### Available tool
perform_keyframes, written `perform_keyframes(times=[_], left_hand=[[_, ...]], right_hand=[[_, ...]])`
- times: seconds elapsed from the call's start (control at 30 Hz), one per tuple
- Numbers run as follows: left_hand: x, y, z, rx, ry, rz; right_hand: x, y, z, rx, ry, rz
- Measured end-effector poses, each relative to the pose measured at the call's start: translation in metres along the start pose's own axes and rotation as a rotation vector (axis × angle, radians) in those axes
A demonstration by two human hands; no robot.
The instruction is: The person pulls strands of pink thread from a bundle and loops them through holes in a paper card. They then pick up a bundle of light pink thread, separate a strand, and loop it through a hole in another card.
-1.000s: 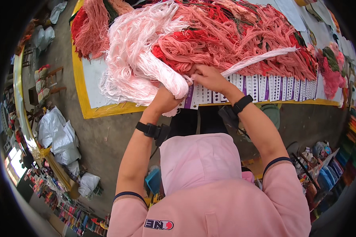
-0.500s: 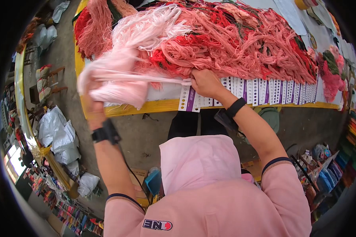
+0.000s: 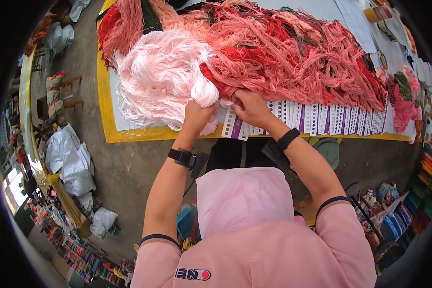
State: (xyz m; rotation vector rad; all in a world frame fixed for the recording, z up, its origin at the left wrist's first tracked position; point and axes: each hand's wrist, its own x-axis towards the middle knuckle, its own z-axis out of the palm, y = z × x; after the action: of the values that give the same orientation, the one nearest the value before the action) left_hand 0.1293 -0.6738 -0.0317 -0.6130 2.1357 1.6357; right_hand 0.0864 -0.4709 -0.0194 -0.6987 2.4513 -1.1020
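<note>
A bunch of pale pink thread [image 3: 205, 92] is gripped in my left hand [image 3: 197, 117], whose fingers are closed round its gathered end. A loose pale pink heap [image 3: 158, 72] spreads to the left of that hand. Close beside it, my right hand [image 3: 252, 106] is bent in a pinch at the edge of the coral-pink threads. A short pale bit of thread shows between the hands, reaching the right fingertips; the pinch itself is partly hidden. Just below the right fingers lies a white-and-purple card [image 3: 235, 126] with a row of punched holes.
Coral and red threads [image 3: 293, 57] cover much of the yellow-edged table [image 3: 144, 136]. A row of punched cards [image 3: 331, 117] lines its front edge. A pink and green bundle [image 3: 403, 91] lies at the right. White plastic bags [image 3: 72, 158] stand on the floor at left.
My left hand has come right, from the table's left side to beside my right hand. The pale strands stretched between the hands are now gathered, and the pale pink thread lies spread out.
</note>
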Motion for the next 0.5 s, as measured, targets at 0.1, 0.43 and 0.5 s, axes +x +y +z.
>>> perform_keyframes(times=[0.1,0.43,0.5], left_hand=[[-0.002,-0.009,0.0,-0.064,-0.025,0.021],[0.013,0.045,-0.039,-0.358,-0.202,-0.22],[0.02,0.033,-0.087,-0.716,-0.148,-0.337]], right_hand=[[-0.008,-0.003,0.003,-0.049,0.092,-0.097],[-0.007,0.02,-0.009,0.126,-0.077,0.051],[-0.012,0.012,-0.009,0.21,-0.02,-0.033]])
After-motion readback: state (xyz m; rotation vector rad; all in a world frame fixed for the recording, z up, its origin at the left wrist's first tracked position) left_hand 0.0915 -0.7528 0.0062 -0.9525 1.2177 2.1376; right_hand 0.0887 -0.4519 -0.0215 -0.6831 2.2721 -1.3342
